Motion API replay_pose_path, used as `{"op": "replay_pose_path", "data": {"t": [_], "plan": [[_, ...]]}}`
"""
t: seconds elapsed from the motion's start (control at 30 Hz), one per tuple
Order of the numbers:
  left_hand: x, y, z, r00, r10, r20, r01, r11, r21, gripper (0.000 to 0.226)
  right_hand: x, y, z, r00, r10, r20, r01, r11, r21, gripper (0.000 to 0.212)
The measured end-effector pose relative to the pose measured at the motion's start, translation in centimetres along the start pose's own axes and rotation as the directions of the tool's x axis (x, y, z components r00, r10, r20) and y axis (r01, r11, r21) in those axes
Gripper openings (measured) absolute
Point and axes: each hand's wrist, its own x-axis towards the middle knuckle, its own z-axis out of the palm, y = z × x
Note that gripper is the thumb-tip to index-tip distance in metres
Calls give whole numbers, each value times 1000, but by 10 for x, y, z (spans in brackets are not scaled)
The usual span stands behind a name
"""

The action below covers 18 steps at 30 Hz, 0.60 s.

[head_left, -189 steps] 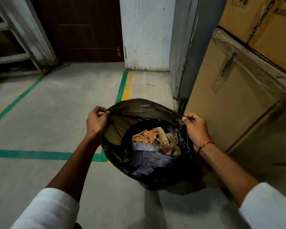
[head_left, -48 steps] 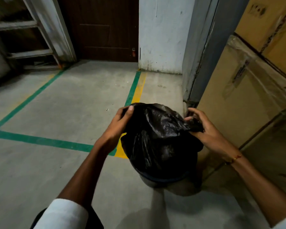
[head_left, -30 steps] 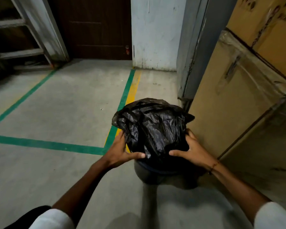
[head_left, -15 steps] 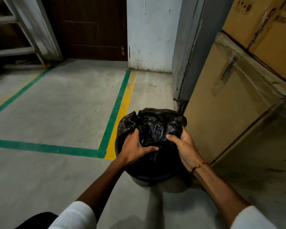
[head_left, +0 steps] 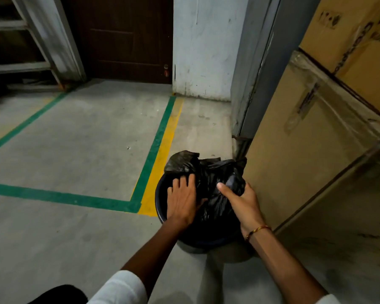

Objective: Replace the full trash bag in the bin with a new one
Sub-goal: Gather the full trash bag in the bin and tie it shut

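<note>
Currently the black trash bag is pressed down inside the dark bin, beside the carton at 3 o'clock. It is grasped by the right hand; the left hand lies flat, unclenched. Soft, slippery film; the gathered neck is judged the best hold.

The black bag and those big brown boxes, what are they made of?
The black bag looks like thin, glossy plastic: it crumples and shines under both hands. The brown boxes look like matte cardboard, and the lower one seems wrapped in clear plastic film that wrinkles and glints.
</note>
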Motion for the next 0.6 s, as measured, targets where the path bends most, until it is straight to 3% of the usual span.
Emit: {"op": "replay_pose_path", "data": {"t": [0.07, 0.13, 0.2, 0.33, 0.4, 0.5, 0.6], "plan": [[2, 4, 1, 1000, 18, -3, -18, 999, 43, 62, -2, 3, 3, 1000, -17, 8, 18, 996, -89, 72], [4, 4, 5, 1000, -31, 6, 31, 999, -43, 64, -1, 5, 6, 1000, -14, 13, 16, 990, -141, 47], [6, 1, 8, 993, -121, 0, 118, 965, -234, 64, 1, 3, 8, 1000, -25, -19, 21, 981, -195, 18], [9, -1, 1, 979, -200, -48, 135, 800, -584, 46, 5, -2, 9, 997, -72, 12, 73, 987, -143, 30], [12, -1, -7, 986, -163, -28, 91, 678, -730, 43, 7, -6, 8, 994, -81, 73, 87, 993, -81, 31], [11, 1, -18, 985, -158, 76, 125, 331, -935, 45, 10, -17, 12, 994, -23, 104, 7, 987, 159, 24], [11, 2, -19, 962, -208, 178, 204, 111, -973, 45, 10, -20, 18, 995, 32, 98, -59, 955, 290, 14]]}}
